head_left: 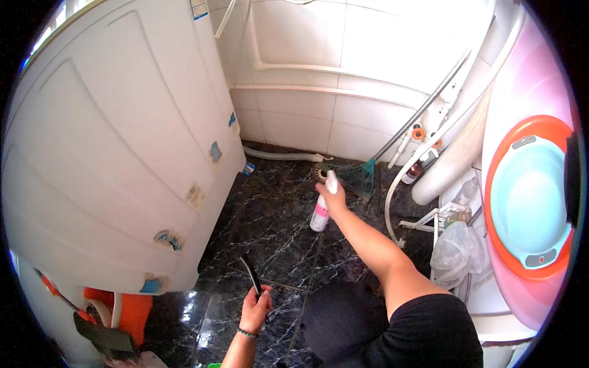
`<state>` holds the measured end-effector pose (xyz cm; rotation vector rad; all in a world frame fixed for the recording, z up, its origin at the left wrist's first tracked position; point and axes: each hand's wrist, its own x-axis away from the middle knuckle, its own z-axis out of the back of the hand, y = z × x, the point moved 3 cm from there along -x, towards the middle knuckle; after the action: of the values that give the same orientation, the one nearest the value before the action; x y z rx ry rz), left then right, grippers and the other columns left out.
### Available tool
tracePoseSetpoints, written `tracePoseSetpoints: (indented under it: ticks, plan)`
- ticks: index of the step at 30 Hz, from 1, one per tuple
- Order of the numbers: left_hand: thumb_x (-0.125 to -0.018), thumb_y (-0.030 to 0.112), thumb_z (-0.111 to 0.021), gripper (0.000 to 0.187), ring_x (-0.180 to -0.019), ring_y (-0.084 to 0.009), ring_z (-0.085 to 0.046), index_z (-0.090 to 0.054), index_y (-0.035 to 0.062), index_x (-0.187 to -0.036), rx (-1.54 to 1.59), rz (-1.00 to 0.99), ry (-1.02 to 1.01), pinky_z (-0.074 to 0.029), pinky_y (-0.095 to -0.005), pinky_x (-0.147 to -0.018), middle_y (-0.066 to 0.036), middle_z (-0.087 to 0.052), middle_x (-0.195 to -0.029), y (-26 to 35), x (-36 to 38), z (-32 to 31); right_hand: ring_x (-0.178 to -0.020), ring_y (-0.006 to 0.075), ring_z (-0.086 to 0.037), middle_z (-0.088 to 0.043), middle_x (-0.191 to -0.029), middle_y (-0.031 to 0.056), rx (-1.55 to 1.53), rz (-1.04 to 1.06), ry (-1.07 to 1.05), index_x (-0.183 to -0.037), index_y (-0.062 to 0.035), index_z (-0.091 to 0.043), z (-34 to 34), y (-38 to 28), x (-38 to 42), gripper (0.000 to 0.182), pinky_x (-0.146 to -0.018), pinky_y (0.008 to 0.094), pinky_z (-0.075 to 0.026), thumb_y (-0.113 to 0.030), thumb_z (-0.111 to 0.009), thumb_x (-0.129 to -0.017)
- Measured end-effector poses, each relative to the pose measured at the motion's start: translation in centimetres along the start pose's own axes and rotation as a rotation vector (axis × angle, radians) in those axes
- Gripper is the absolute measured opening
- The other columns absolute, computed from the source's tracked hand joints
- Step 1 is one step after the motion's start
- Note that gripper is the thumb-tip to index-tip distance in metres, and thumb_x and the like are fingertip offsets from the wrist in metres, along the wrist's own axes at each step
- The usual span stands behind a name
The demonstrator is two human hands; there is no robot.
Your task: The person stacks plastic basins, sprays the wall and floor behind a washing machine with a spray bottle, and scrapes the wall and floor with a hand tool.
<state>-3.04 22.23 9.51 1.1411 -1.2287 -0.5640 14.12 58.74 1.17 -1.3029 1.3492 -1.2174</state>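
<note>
My right hand (pixel 332 197) is wrapped round a white spray bottle (pixel 319 219) with a pink label, held out over the dark floor. Just beyond it lies a round floor drain cover (pixel 321 171), partly hidden by the bottle's top. Beside the drain, the teal head of a broom-like tool (pixel 368 178) rests on the floor, its long dark pole leaning up to the right. Lower down, my left hand (pixel 255 310) grips a slim black curved handle (pixel 250 270) that points up and away. Its lower end is hidden in my fingers.
A large white appliance (pixel 123 147) stands on the left. A grey hose (pixel 282 154) lies along the tiled back wall. At right are a white pipe (pixel 451 150), a brown bottle (pixel 411 173), a plastic bag (pixel 455 253), and pink, orange and light-blue basins (pixel 531 199).
</note>
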Motion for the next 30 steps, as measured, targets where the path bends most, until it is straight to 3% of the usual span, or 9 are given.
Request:
tracePoseSetpoints:
  ticks: [3,5,7,9,13,17,21,27,30]
  plan:
    - [-0.094,0.013,-0.049,0.015,-0.059,-0.0076,-0.049,-0.055,0.0024,-0.104,0.037,-0.005,-0.016,-0.042,-0.0236,-0.054,0.002,-0.051,-0.068,0.5,0.1,0.0,-0.085,0.0134,-0.056,-0.061,-0.093,0.0038,0.144,0.046,-0.327,-0.111,-0.0053,-0.057,-1.4,-4.5,6.3,0.046,-0.076,0.0305,-0.046,-0.023,-0.079,-0.075]
    - [-0.095,0.015,-0.05,0.017,-0.061,-0.0081,-0.049,-0.054,0.0029,-0.106,0.037,-0.022,-0.021,-0.044,-0.0248,-0.055,0.001,-0.05,-0.069,0.6,-0.1,0.4,-0.083,0.0111,-0.054,-0.059,-0.089,0.001,0.263,-0.027,-0.474,-0.103,-0.0065,-0.057,-1.3,-7.6,9.6,0.039,-0.074,0.0282,-0.045,-0.026,-0.078,-0.076]
    - [-0.095,0.014,-0.049,0.017,-0.062,-0.0084,-0.049,-0.054,0.0029,-0.106,0.038,-0.062,-0.058,-0.044,-0.0249,-0.054,0.001,-0.05,-0.069,0.3,-0.5,1.0,-0.082,0.0107,-0.054,-0.058,-0.086,0.0005,0.276,-0.002,-0.542,-0.099,-0.0072,-0.056,-0.7,-9.4,11.7,0.037,-0.073,0.028,-0.045,-0.028,-0.077,-0.077]
    - [-0.095,0.014,-0.049,0.017,-0.06,-0.0083,-0.048,-0.053,0.003,-0.106,-0.08,-0.227,-0.056,-0.044,-0.0249,-0.054,0.001,-0.05,-0.068,-0.4,-0.8,1.6,-0.083,0.0102,-0.055,-0.058,-0.087,0.0004,0.302,-0.005,-0.524,-0.103,-0.0076,-0.056,0.6,-11.8,13.5,0.039,-0.074,0.0276,-0.045,-0.027,-0.077,-0.077]
    - [-0.094,0.016,-0.05,0.017,-0.059,-0.0079,-0.047,-0.054,0.0037,-0.106,-0.109,-0.378,-0.051,-0.042,-0.0237,-0.054,0.002,-0.049,-0.067,-0.7,-0.6,2.9,-0.088,0.0101,-0.056,-0.06,-0.093,0.0006,0.343,0.002,-0.433,-0.117,-0.0067,-0.052,4.4,-18.3,17.6,0.049,-0.078,0.0275,-0.046,-0.018,-0.077,-0.077]
    - [-0.095,0.019,-0.051,0.017,-0.059,-0.0077,-0.047,-0.056,0.0057,-0.105,0.02,-0.32,-0.017,-0.04,-0.023,-0.053,0.003,-0.048,-0.066,-1.4,0.0,3.8,-0.086,0.0102,-0.059,-0.061,-0.091,0.0008,0.408,0.003,-0.387,-0.113,-0.0065,-0.054,9.4,-24.2,21.4,0.047,-0.078,0.0285,-0.049,-0.01,-0.078,-0.073]
    - [-0.096,0.019,-0.049,0.018,-0.058,-0.0063,-0.042,-0.056,0.0064,-0.106,-0.007,-0.354,-0.041,-0.037,-0.0226,-0.055,0.004,-0.045,-0.065,1.1,2.6,3.6,-0.078,0.0098,-0.059,-0.063,-0.087,0.0001,0.613,0.033,-0.244,-0.103,-0.0058,-0.06,13.6,-32.1,27.7,0.026,-0.073,0.026,-0.049,-0.013,-0.072,-0.08]
    - [-0.096,0.019,-0.048,0.019,-0.057,-0.0052,-0.036,-0.056,0.0065,-0.108,0.138,-0.359,-0.098,-0.035,-0.0231,-0.055,0.005,-0.042,-0.067,-0.2,3.1,4.3,-0.079,0.0094,-0.057,-0.061,-0.086,0.0002,0.761,0.035,0.046,-0.099,-0.0045,-0.06,21.9,-33.9,35.5,0.026,-0.07,0.0249,-0.046,-0.016,-0.072,-0.08]
    - [-0.096,0.02,-0.049,0.018,-0.056,-0.0053,-0.036,-0.056,0.0069,-0.107,0.202,-0.35,-0.112,-0.035,-0.0231,-0.055,0.004,-0.043,-0.067,-0.5,3.0,4.3,-0.078,0.0106,-0.056,-0.06,-0.086,0.0025,0.744,0.2,0.318,-0.093,-0.0031,-0.058,25.6,-33.1,37.8,0.025,-0.07,0.0255,-0.046,-0.016,-0.074,-0.078]
